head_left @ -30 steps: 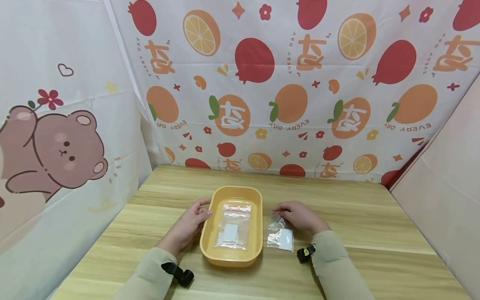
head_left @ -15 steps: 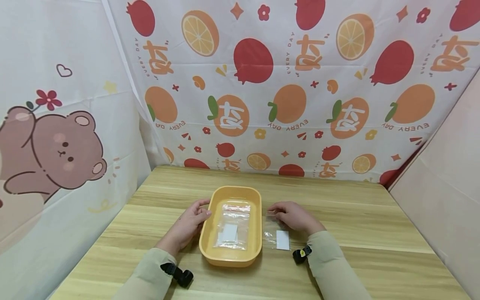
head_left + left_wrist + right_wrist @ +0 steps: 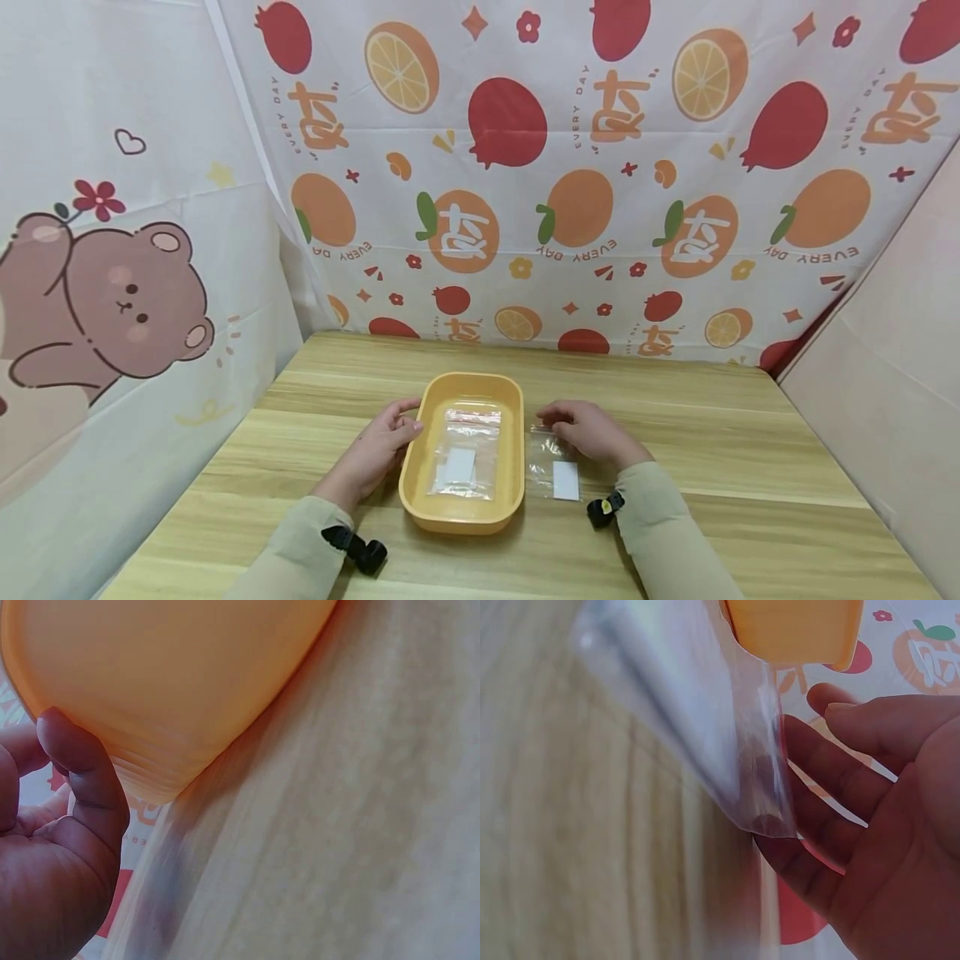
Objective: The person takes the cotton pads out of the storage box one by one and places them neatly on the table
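Observation:
My left hand [image 3: 386,442] holds the rim of the yellow plastic tray [image 3: 519,467] at its left side; in the left wrist view the thumb [image 3: 82,757] lies against the outer wall. Inside the tray is a clear zip-lock bag [image 3: 480,442] with a white card in it. Right of the tray, a second clear zip-lock bag [image 3: 543,467] lies on the table, a white card [image 3: 566,481] inside. My right hand [image 3: 588,429] is at this bag's top edge. The right wrist view shows relaxed fingers [image 3: 802,862] behind the edge, the thumb apart from the plastic.
The wooden table [image 3: 720,450] extends on both sides of the tray. A fruit-print cloth [image 3: 652,125] hangs behind it, and a bear-print cloth [image 3: 247,275] borders the left. Each wrist carries a small black camera [image 3: 371,557].
My right hand moved slightly left with the second bag, which now lies flatter beside the tray. The thumb and fingers have loosened at its top edge. Left hand and tray stay put.

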Demonstrator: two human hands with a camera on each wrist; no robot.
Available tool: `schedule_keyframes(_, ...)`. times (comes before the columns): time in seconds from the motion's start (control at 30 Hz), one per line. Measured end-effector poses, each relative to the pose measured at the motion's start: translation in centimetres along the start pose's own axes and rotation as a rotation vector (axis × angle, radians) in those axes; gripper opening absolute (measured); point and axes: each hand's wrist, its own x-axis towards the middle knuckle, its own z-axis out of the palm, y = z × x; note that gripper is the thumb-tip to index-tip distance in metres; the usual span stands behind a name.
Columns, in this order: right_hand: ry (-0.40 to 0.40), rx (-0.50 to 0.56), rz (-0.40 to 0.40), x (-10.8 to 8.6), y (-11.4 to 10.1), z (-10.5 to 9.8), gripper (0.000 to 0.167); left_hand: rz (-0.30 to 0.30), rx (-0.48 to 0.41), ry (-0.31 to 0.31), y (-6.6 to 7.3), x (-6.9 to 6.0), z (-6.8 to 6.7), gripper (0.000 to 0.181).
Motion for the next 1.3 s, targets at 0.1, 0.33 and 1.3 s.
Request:
schedule_keyframes(0.1, 0.012, -0.031, -0.012, 0.0, 0.0, 0.0, 0.032, -0.002, -0.001, 0.003, -0.1, 0.1, 0.0, 0.05)
schedule_keyframes(0.33, 0.061, -0.085, -0.029, -0.1, 0.0, -0.2, 0.029, 0.009, -0.006, -0.007, -0.3, 0.2, -0.1, 0.051)
schedule_keyframes(1.3, 0.101, -0.07, -0.147, -0.9, -3.6, -0.9, 0.032, -0.005, 0.003, -0.005, -0.3, 0.2, -0.2, 0.05)
